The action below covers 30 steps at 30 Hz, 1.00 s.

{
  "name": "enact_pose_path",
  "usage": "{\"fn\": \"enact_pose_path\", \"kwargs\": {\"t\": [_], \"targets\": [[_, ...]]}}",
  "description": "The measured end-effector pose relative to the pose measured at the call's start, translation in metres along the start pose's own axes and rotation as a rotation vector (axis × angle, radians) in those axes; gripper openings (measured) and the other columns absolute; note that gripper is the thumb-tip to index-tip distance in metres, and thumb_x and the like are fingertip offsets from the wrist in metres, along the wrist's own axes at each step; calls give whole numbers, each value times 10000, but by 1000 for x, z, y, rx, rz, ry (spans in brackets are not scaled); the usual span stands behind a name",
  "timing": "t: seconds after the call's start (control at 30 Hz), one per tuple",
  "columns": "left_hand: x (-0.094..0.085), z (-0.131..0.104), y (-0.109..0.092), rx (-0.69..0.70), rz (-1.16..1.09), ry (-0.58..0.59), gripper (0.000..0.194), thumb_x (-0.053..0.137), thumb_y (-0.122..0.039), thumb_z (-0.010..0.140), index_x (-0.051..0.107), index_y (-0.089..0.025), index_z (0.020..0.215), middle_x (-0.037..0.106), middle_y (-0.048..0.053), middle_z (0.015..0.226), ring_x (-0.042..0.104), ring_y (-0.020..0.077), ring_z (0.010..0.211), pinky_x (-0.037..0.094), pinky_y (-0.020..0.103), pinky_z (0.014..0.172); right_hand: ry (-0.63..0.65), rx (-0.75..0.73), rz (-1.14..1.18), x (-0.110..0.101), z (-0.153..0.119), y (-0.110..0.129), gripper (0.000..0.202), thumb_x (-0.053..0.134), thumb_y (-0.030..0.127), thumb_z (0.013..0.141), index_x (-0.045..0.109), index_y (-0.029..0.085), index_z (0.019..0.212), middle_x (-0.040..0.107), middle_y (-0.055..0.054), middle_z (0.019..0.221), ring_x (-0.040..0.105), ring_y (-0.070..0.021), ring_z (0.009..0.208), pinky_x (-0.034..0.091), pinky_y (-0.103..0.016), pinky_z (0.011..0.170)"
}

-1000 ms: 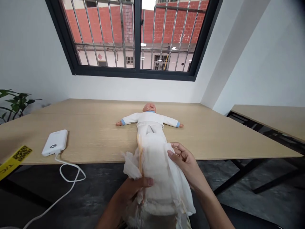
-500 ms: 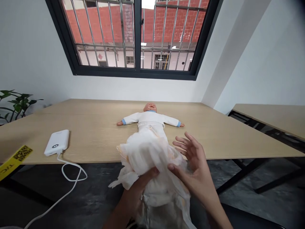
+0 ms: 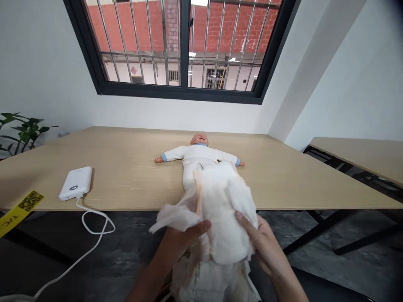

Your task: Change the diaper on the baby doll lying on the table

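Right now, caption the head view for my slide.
Left hand and right hand hold a white diaper near a doll.

Left of grip: white power bank on pale wood table; white cable plugged in, looped, hanging past near edge. Farther left: yellow label with QR code; leafy plant beyond. Ahead and above grip: dark-framed window, metal bars, red brick wall outside. Right of grip, well apart: second table. Below: dark floor.
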<state>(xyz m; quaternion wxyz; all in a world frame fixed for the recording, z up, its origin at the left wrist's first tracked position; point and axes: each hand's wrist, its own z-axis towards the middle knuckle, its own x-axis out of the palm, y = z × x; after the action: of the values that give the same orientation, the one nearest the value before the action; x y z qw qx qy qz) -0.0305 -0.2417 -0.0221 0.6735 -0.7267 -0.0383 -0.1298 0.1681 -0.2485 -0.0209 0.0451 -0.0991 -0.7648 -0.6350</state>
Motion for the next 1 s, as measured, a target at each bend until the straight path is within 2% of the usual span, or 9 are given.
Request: {"fn": "enact_pose_path", "kwargs": {"t": [0.07, 0.13, 0.23, 0.33, 0.43, 0.6, 0.73, 0.87, 1.0], "targets": [[-15, 6, -5, 108, -6, 40, 590, 796, -429, 641, 593, -178, 1135, 686, 84, 964, 657, 204, 759, 519, 283, 633, -129, 62, 80, -18, 6, 7, 465, 800, 431, 684, 693, 134, 1026, 740, -113, 968, 716, -244, 821, 584, -271, 664], [-32, 11, -7, 118, 17, 28, 615, 781, -438, 664, 548, -196, 1179, 662, 89, 1037, 651, 170, 722, 500, 260, 594, -236, 116, 130, -40, 11, 13, 453, 817, 337, 674, 682, 133, 1056, 736, -122, 1001, 724, -242, 822, 597, -265, 652], [-55, 14, -1, -4, 137, 16, 472, 724, -527, 710, 580, -165, 976, 653, 65, 925, 640, 153, 691, 484, 239, 561, -321, 152, 156, -71, 17, 19, 448, 799, 234, 686, 657, 131, 1099, 735, -118, 1009, 727, -229, 738, 606, -268, 615], [-65, 16, 13, -155, 231, 96, 536, 650, -651, 718, 551, -164, 917, 657, 58, 862, 658, 174, 655, 469, 242, 514, -320, 163, 133, -92, 19, 23, 421, 765, 208, 724, 641, 122, 1118, 745, -115, 946, 717, -216, 651, 607, -269, 588], [-59, 21, 26, -246, 225, 146, 601, 633, -676, 714, 537, -174, 1030, 675, 118, 1033, 700, 225, 780, 491, 267, 561, -322, 160, 111, -99, 18, 25, 399, 746, 203, 750, 635, 130, 1127, 750, -100, 897, 710, -205, 614, 599, -250, 556], [-32, 28, 34, -287, -15, 157, 598, 707, -579, 719, 524, -192, 1137, 540, 159, 1333, 628, 305, 1104, 532, 344, 746, -274, 192, 94, -97, 18, 22, 372, 743, 222, 765, 643, 117, 1107, 749, -106, 839, 716, -214, 637, 600, -249, 573], [-16, 37, 45, -378, -312, 272, 535, 659, -544, 793, 531, -172, 1156, 437, 176, 1431, 495, 363, 1264, 543, 423, 780, -314, 133, 141, -109, 26, 15, 340, 730, 172, 755, 647, 129, 1081, 749, -97, 908, 725, -210, 705, 609, -252, 614], [-5, 51, 60, -514, -597, 408, 519, 533, -567, 873, 582, -150, 1178, 402, 153, 1475, 345, 358, 1377, 481, 505, 939, -424, 106, 206, -129, 34, 11, 254, 686, 143, 765, 659, 131, 1017, 748, -80, 866, 713, -201, 652, 610, -260, 573], [7, 56, 73, -548, -825, 406, 571, 399, -623, 911, 611, -163, 1173, 412, 105, 1482, 297, 339, 1403, 364, 589, 1044, -439, 44, 175, -142, 30, 15, 255, 718, 163, 725, 670, 143, 975, 739, -85, 804, 684, -187, 564, 595, -241, 525]]}}
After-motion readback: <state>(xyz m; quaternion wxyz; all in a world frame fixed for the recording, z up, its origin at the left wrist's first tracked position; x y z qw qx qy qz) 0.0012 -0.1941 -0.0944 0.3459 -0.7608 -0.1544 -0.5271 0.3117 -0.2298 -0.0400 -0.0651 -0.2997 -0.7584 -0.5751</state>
